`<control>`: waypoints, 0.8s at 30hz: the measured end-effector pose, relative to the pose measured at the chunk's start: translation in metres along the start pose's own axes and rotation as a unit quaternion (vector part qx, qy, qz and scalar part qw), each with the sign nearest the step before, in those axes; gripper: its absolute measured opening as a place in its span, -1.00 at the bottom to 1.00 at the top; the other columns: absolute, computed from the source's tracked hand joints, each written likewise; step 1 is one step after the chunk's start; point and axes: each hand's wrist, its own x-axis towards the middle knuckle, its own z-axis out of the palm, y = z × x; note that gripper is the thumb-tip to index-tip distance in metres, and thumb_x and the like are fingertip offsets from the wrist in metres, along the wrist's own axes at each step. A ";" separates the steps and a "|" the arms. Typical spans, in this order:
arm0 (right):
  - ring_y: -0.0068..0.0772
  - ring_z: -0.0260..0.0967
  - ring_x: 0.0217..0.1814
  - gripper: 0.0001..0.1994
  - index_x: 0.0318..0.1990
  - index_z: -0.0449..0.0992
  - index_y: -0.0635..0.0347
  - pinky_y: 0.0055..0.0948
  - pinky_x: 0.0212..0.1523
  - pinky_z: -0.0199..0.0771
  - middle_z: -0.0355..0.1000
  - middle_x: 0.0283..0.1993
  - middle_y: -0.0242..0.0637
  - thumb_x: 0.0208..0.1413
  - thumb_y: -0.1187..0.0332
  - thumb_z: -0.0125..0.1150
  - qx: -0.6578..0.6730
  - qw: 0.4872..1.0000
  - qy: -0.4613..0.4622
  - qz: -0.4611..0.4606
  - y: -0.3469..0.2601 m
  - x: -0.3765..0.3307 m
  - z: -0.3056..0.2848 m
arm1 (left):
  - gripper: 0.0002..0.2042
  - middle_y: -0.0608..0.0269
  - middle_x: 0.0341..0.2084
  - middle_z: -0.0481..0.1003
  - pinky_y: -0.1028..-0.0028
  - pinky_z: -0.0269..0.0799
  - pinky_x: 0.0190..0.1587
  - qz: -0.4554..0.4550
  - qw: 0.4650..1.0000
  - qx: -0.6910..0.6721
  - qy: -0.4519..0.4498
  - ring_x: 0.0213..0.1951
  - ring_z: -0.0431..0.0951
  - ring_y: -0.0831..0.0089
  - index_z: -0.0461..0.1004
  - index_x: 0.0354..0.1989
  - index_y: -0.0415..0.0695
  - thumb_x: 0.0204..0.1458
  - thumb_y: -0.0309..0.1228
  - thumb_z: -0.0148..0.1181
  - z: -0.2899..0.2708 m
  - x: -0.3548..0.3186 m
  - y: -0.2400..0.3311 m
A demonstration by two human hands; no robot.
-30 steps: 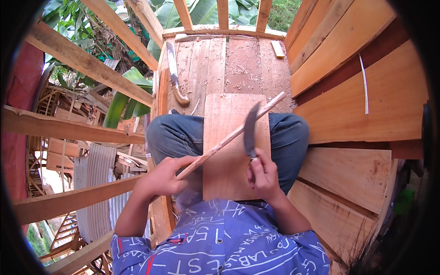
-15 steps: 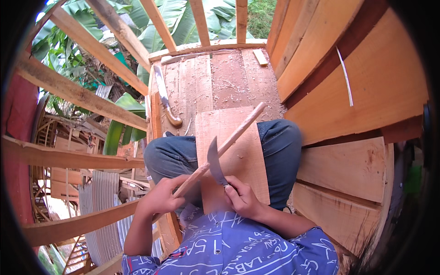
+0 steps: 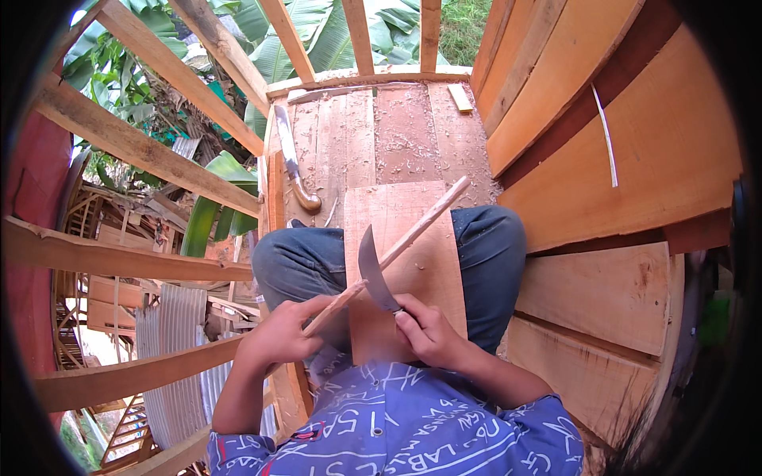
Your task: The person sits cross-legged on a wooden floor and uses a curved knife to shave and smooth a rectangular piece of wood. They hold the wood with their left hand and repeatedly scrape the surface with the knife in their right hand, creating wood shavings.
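Shavings (image 3: 403, 145) litter the plank floor (image 3: 340, 147). Seated person's (image 3: 381, 416) left hand (image 3: 287, 333) grips a wooden stick (image 3: 413, 235) slanting over the board (image 3: 435, 274) on the lap (image 3: 490, 254); right hand (image 3: 430, 332) grips a curved knife (image 3: 370, 266), blade crossing the stick.

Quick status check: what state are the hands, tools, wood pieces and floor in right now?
Left hand: closed around the stick's near end.
Right hand: closed on the curved knife's handle.
Stick: held aslant over the board.
Curved knife: blade bare, crossing the stick; contact uncertain.
Board: lying across the lap.
Machete: unsheathed, lying on the floor.
Floor: strewn with shavings.
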 end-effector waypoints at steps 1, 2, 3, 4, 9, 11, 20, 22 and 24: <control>-0.69 0.17 -0.62 -0.74 0.09 0.36 0.33 -0.62 -0.57 0.20 0.26 -0.59 -0.47 0.34 0.42 -0.12 0.000 1.000 -0.013 -0.004 0.001 0.001 0.000 | -0.36 -0.14 -0.42 0.54 0.28 0.46 -0.19 0.002 1.000 -0.009 0.001 -0.33 0.57 -0.09 0.40 0.13 -0.12 -0.33 -0.45 0.10 -0.001 -0.001 -0.002; -0.69 0.18 -0.60 -0.73 0.10 0.36 0.32 -0.62 -0.56 0.20 0.26 -0.58 -0.46 0.34 0.42 -0.12 0.062 0.998 0.000 0.032 -0.001 0.000 -0.004 | -0.35 -0.13 -0.42 0.54 0.27 0.46 -0.20 0.004 1.000 -0.018 0.001 -0.34 0.57 -0.08 0.40 0.13 -0.11 -0.33 -0.44 0.10 -0.001 -0.002 -0.004; -0.69 0.18 -0.60 -0.73 0.10 0.36 0.33 -0.62 -0.56 0.20 0.26 -0.58 -0.46 0.34 0.42 -0.12 0.098 0.994 0.018 0.044 0.000 0.001 -0.005 | -0.34 -0.12 -0.43 0.54 0.27 0.46 -0.20 0.005 1.000 -0.030 -0.001 -0.34 0.57 -0.07 0.39 0.14 -0.11 -0.34 -0.43 0.11 0.001 -0.003 -0.006; -0.69 0.18 -0.59 -0.73 0.10 0.35 0.33 -0.62 -0.56 0.20 0.26 -0.59 -0.46 0.34 0.43 -0.11 0.135 0.989 0.036 0.056 0.001 0.002 -0.006 | -0.34 -0.11 -0.43 0.54 0.27 0.46 -0.21 0.010 1.000 -0.026 0.000 -0.36 0.57 -0.05 0.39 0.14 -0.10 -0.34 -0.43 0.11 0.001 -0.002 -0.007; -0.71 0.16 -0.64 -0.72 0.12 0.34 0.29 -0.64 -0.61 0.19 0.26 -0.57 -0.46 0.36 0.36 -0.12 0.043 0.999 -0.013 0.011 0.010 -0.001 -0.003 | -0.32 -0.08 -0.45 0.54 0.26 0.47 -0.22 0.016 0.999 -0.033 -0.005 -0.40 0.56 0.01 0.39 0.16 -0.10 -0.36 -0.41 0.11 0.001 -0.002 -0.009; -0.70 0.16 -0.63 -0.72 0.12 0.34 0.26 -0.64 -0.60 0.20 0.25 -0.57 -0.46 0.37 0.34 -0.12 0.132 0.987 0.038 0.086 0.003 0.002 -0.009 | -0.32 -0.09 -0.45 0.54 0.27 0.47 -0.22 -0.009 1.000 -0.025 -0.009 -0.41 0.55 -0.01 0.39 0.15 -0.10 -0.36 -0.42 0.11 -0.002 0.000 -0.005; -0.70 0.16 -0.63 -0.72 0.10 0.36 0.29 -0.63 -0.60 0.20 0.25 -0.58 -0.46 0.36 0.34 -0.12 0.120 0.990 0.013 0.066 0.004 0.001 -0.013 | -0.32 -0.11 -0.24 0.58 0.28 0.49 -0.10 -0.005 0.999 -0.025 -0.021 -0.20 0.61 0.00 0.39 0.20 -0.04 -0.29 -0.48 0.13 -0.003 0.003 -0.005; -0.70 0.13 -0.66 -0.73 0.08 0.36 0.25 -0.67 -0.65 0.16 0.24 -0.58 -0.43 0.38 0.30 -0.12 -0.009 0.996 -0.080 -0.042 0.013 -0.005 0.002 | -0.33 -0.11 -0.25 0.58 0.28 0.49 -0.10 0.000 1.000 -0.012 -0.021 -0.21 0.61 0.00 0.40 0.20 -0.05 -0.29 -0.47 0.13 -0.007 0.005 -0.006; -0.71 0.12 -0.67 -0.73 0.09 0.35 0.25 -0.68 -0.66 0.14 0.25 -0.58 -0.42 0.38 0.31 -0.13 0.091 0.993 -0.059 0.045 0.007 -0.005 0.003 | -0.34 -0.11 -0.26 0.58 0.28 0.48 -0.10 -0.003 1.000 -0.001 -0.021 -0.22 0.61 0.01 0.40 0.19 -0.05 -0.28 -0.47 0.13 -0.007 0.004 -0.011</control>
